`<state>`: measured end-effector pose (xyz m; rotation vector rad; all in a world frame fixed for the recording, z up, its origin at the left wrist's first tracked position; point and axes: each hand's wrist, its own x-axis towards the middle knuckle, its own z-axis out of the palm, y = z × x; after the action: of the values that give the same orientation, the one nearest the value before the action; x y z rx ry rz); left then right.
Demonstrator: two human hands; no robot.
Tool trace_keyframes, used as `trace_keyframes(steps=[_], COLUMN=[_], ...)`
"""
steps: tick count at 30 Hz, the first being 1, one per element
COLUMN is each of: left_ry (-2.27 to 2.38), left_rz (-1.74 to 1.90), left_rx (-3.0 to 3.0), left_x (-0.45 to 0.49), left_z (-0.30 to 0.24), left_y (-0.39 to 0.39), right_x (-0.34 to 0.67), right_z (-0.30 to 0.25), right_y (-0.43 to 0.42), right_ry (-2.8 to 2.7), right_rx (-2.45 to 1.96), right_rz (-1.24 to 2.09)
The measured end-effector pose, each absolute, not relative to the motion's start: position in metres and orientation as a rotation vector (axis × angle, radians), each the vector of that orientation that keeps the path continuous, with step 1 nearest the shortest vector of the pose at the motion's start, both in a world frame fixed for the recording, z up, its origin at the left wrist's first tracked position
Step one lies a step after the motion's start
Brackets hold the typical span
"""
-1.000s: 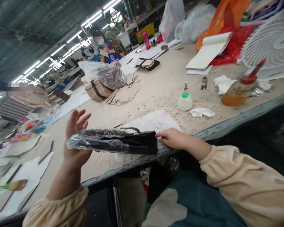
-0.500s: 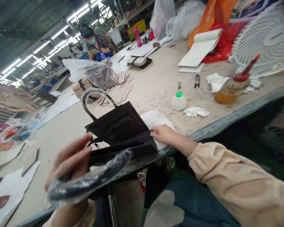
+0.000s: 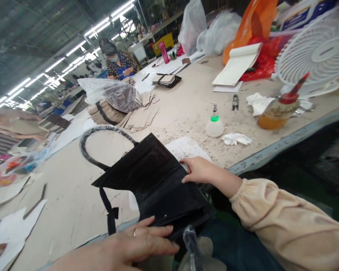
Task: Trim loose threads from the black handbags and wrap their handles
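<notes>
A black handbag lies unfolded at the table's front edge, its lower part hanging over my lap. One plastic-wrapped handle arches from its far panel; the other wrapped handle points down at the bottom. A black strap with a small metal fitting hangs at its left side. My right hand pinches the bag's right edge between thumb and fingers. My left hand, wearing a ring, has its fingers stretched out along the near panel; whether the palm touches it is hidden.
Beyond the bag stand a white bottle with green collar and a glue bottle with red nozzle. Snips, crumpled tissue, a notepad and a white fan lie around. Card pieces are stacked farther back. A co-worker sits beyond.
The near panel has swung down toward my lap, so the bag lies wider open. My left hand has moved down and right, off the handle and flattened. My right hand stays at the edge.
</notes>
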<state>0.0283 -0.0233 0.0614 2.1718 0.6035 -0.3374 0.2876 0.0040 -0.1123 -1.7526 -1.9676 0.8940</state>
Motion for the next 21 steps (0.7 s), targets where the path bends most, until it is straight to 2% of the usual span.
trace_keyframes(steps=[3,4,7,9,14,18,21], left_ry=[0.273,0.255,0.689,0.851,0.878,0.864,0.934], left_rz=[-0.478,-0.4,-0.135,-0.122,-0.483,-0.621,-0.748], left_rx=[1.814,1.739,1.924,2.242,2.564,2.61,2.6], left_x=[0.042,0.047,0.065,0.077,0.094,0.098,0.104], left_z=[0.061,0.054,0.017,-0.014,-0.063,-0.069,-0.062], left_y=[0.002,0.011,0.025,0.028,0.035,0.042,0.045], right_x=[0.286,0.286,0.285,0.284,0.287,0.3,0.309], right_z=[-0.115,-0.115,-0.117,-0.118,-0.119,-0.114,-0.11], right_y=[0.004,0.004,0.004,0.005,0.007,0.01,0.014], right_ry=[-1.979,-1.978,-1.977,-1.97,-1.925,-1.937,-1.949], right_rx=[-1.8,-1.813,-1.842,-1.857,-1.808,-1.713,-1.756], right_rz=[0.855,0.859,0.883,0.901,1.018,1.126,1.055])
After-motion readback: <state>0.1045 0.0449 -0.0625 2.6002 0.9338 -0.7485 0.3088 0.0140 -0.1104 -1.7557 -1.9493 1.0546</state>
